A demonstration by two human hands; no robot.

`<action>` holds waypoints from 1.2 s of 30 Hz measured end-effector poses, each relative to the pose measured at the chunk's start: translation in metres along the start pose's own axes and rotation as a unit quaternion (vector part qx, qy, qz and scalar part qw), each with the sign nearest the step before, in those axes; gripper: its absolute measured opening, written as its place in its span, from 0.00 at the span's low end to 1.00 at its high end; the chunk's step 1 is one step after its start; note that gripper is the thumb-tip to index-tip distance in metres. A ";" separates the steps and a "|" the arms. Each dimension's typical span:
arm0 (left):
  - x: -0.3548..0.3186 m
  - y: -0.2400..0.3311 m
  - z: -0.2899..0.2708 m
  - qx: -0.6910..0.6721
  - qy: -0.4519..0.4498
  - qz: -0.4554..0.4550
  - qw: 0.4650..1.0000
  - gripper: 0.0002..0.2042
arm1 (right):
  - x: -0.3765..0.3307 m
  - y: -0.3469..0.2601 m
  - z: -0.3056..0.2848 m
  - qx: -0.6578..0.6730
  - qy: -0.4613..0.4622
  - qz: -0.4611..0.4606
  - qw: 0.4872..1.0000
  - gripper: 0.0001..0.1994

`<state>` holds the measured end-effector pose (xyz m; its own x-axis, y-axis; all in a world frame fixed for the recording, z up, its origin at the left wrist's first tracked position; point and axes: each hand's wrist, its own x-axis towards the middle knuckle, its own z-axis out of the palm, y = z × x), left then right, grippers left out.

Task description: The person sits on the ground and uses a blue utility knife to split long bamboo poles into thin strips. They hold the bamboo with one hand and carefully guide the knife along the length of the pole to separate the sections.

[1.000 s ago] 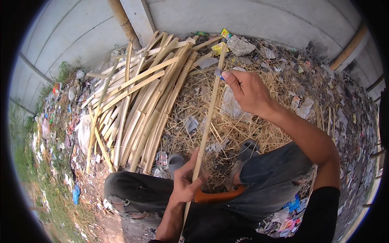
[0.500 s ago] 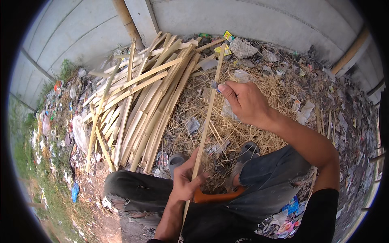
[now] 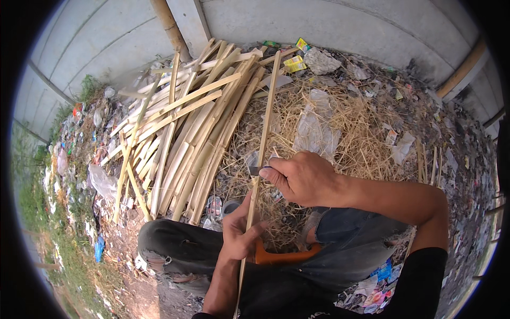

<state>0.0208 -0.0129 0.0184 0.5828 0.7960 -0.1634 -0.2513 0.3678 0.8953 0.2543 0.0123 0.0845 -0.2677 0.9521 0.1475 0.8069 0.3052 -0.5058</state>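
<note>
No legible text, only cut-off lettering (image 3: 320, 315) on the black shirt (image 3: 421, 276).

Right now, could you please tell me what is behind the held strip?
Straw-littered ground shows beside the middle of the held strip; whatever lies directly behind it is covered.

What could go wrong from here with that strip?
The small dark tool in the right hand meets the pale strip just above the bare left hand; if it is sharp, a slip could cut those fingers. No hand holds the strip's upper end, so it might wobble under pressure.
</note>
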 end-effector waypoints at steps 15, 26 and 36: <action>-0.001 -0.010 -0.010 0.039 -0.025 0.009 0.999 0.38 | 0.026 0.026 -0.023 0.027 0.068 0.055 0.996 0.25; -0.002 -0.006 -0.002 -0.099 -0.023 -0.041 0.994 0.25 | 0.031 0.028 -0.023 0.042 0.080 0.052 0.995 0.25; -0.001 -0.001 -0.003 -0.161 -0.038 -0.061 0.984 0.22 | 0.009 0.004 -0.004 0.000 0.015 0.000 1.000 0.25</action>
<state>0.0187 -0.0126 0.0163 0.6775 0.7020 -0.2193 -0.3998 0.6018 0.6913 0.2572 0.0223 0.0873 -0.2528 0.9520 0.1725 0.8072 0.3058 -0.5049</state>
